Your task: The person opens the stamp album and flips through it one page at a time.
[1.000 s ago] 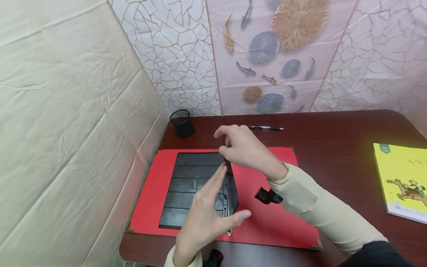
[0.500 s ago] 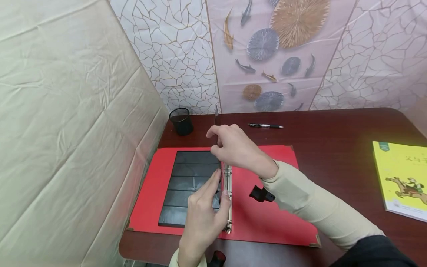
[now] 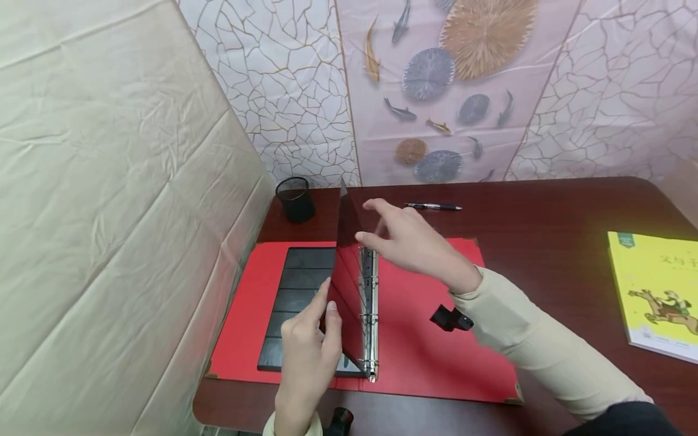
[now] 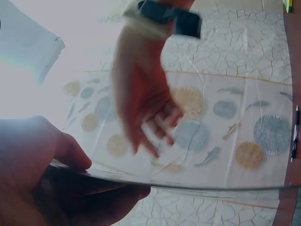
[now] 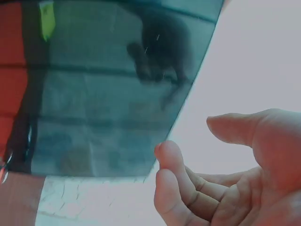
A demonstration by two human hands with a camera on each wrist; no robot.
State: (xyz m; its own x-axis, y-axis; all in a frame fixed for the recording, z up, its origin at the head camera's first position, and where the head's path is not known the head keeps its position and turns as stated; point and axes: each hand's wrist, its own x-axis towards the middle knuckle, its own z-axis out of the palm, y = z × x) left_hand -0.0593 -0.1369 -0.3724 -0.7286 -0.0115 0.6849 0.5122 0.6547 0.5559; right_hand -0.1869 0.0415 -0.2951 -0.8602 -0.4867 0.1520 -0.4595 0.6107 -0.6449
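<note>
A red ring binder lies spread on the desk, its metal rings running down the middle. One black pocket page stands nearly upright from the rings, and more black pages lie flat on the left cover. My left hand pinches the raised page by its outer edge, thumb on one side and fingers on the other, as the left wrist view confirms. To the right of that page hovers my right hand, fingers loosely bent and holding nothing. In the right wrist view the page's glossy strips face this hand.
A black mesh pen cup stands at the back left, and a pen lies behind the binder. At the far right is a yellow book. A cream cloth wall borders the desk's left side.
The page has swung up and leftward over the rings. My left hand has closed its thumb onto the page's edge and moved left. My right hand has come away to the right.
</note>
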